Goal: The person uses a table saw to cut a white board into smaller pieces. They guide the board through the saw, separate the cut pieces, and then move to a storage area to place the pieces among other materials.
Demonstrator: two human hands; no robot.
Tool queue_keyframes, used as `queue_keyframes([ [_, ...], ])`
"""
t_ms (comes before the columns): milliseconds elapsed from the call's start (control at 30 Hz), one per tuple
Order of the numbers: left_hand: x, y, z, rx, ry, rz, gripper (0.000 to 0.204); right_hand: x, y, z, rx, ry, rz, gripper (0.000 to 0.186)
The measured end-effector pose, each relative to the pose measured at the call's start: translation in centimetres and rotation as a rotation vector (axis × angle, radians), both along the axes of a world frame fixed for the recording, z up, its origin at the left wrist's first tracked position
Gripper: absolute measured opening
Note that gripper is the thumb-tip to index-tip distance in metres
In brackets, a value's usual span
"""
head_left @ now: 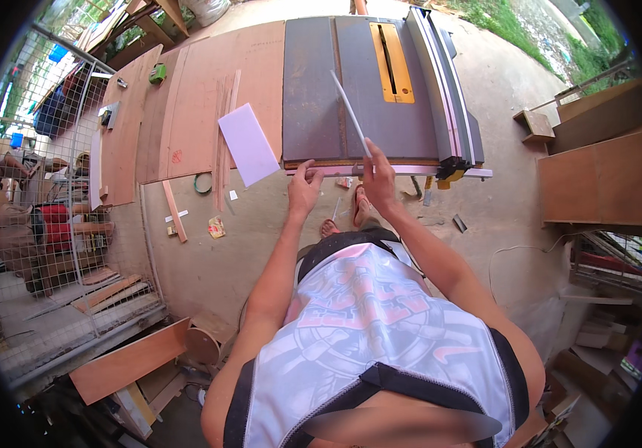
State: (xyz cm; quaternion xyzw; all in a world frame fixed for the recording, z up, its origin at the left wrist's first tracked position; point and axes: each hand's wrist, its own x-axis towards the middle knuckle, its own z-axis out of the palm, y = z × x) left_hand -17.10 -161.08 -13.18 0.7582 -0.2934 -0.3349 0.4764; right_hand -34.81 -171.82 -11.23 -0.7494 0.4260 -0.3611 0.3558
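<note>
A thin, light grey strip [347, 104] slants over the dark grey table saw top [309, 89]. My right hand [380, 179] is closed on its near end, and its far end points away and to the left. At the left part of the saw's front edge, my left hand [304, 188] rests by the pinkish front rail [410, 170], fingers bent and slightly apart with nothing visible in them. A white rectangular sheet [249, 145] lies on the wooden side table, left of my left hand. The saw blade [389, 60] stands in a yellow insert, beyond my right hand.
The rip fence [440, 82] runs along the saw's right side. Long thin wood strips [224, 134] and a green tape measure [157, 73] lie on the plywood [209, 67]. A wire mesh partition [74, 187] stands left, a brown cabinet [601, 179] right. Scraps litter the floor.
</note>
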Motion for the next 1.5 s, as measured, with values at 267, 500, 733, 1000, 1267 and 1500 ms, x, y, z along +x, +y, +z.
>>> queue_keyframes([
  [267,-7.4,-1.7,0.3,-0.040,-0.048,-0.260,0.055,-5.3,-0.3,-1.1,0.907,-1.038,-0.330,0.023],
  [500,-11.8,-4.9,-0.4,-0.049,-0.026,-0.315,0.063,-9.8,-1.1,-2.5,0.938,-1.080,-0.367,0.026],
  [733,-15.6,-6.0,-0.5,0.009,-0.044,-0.227,0.061,-14.0,-2.5,-2.0,1.103,-0.956,-0.249,0.024],
  [1000,-15.9,-3.7,2.9,-0.128,0.507,-0.094,0.061,-16.7,-3.8,2.0,1.104,-0.541,-0.061,0.030],
  [1267,-16.6,-1.2,6.2,-0.294,0.881,-0.012,0.055,-17.2,-4.8,7.1,0.938,-0.453,0.206,0.024],
  [1500,-18.8,1.1,9.5,-0.457,0.918,0.062,0.056,-18.1,-5.0,11.7,0.740,-0.359,0.366,0.020],
])
